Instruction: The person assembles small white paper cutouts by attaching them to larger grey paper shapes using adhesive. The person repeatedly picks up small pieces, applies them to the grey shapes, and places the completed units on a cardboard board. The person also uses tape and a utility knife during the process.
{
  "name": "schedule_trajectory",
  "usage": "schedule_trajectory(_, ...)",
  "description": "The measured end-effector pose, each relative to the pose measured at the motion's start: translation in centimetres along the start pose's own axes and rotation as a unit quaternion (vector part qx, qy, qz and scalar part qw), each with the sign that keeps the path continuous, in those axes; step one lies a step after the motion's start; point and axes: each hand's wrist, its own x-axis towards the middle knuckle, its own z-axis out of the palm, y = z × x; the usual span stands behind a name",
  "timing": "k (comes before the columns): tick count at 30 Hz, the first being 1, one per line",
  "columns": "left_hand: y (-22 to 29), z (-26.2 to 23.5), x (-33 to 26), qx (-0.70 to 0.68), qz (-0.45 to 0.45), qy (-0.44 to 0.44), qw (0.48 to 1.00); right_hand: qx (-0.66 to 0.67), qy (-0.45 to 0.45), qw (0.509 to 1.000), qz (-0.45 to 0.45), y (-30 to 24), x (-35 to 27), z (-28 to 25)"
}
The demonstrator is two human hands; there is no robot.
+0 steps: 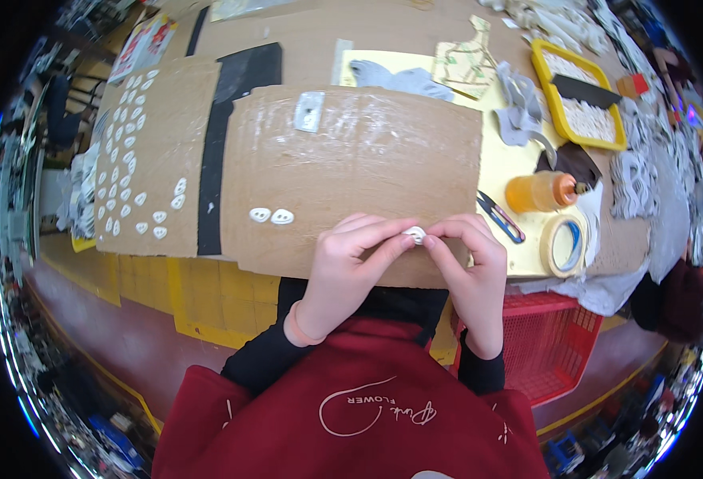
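Observation:
Over the near edge of the cardboard sheet (351, 172), my left hand (345, 259) and my right hand (476, 267) meet. Thumb and forefinger of each pinch one small white piece (417, 235), partly hidden by the fingertips. Two rounded white pieces with dark spots (272, 216) lie side by side on the cardboard, left of my hands. Many similar white pieces (126, 164) are spread over a second cardboard sheet (177, 120) at the far left. A small clear plastic packet or patch (309, 111) lies near the back of the middle sheet.
Right of my hands are thread snips (501, 217), an orange bottle (539, 192) and a tape roll (562, 244). A yellow tray (540, 72) of small white pieces stands further back, near grey fabric pieces (519, 116). Below the table edge sits a red plastic crate (551, 343).

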Motion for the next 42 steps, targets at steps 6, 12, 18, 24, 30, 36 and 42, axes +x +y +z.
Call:
schedule_trajectory(6, -0.3, -2.2, -0.9, 0.012, 0.023, 0.022, 0.999, -0.010, -0.082, 0.996, -0.037, -1.7, 2.0, 0.3)
schedule_trajectory(12, -1.7, -7.6, -2.2, 0.024, -0.038, 0.140, 0.989, 0.020, -0.078, 0.995, -0.054, -3.5, 5.1, 0.7)
schedule_trajectory(18, -5.0, -12.3, -3.0, 0.207, -0.055, 0.281, 0.936, -0.016, -0.133, 0.989, -0.063, -4.1, 9.4, 2.5)
schedule_trajectory(24, -4.9, -12.6, -4.1, -0.080, -0.128, 0.271, 0.951, -0.104, -0.140, 0.969, -0.172, -3.8, 15.5, 7.8)
schedule_trajectory(30, -4.4, -11.7, -5.2, -0.063, -0.139, 0.236, 0.960, -0.157, -0.266, 0.946, -0.102, -4.2, 18.4, 11.6)
schedule_trajectory(36, -4.6, -11.5, -5.4, -0.019, -0.121, 0.214, 0.969, -0.198, -0.222, 0.946, -0.129, -4.1, 17.9, 12.5)
schedule_trajectory(42, -3.4, -10.7, -5.3, 0.133, -0.086, 0.230, 0.960, -0.236, -0.140, 0.942, -0.191, -3.4, 17.3, 13.5)
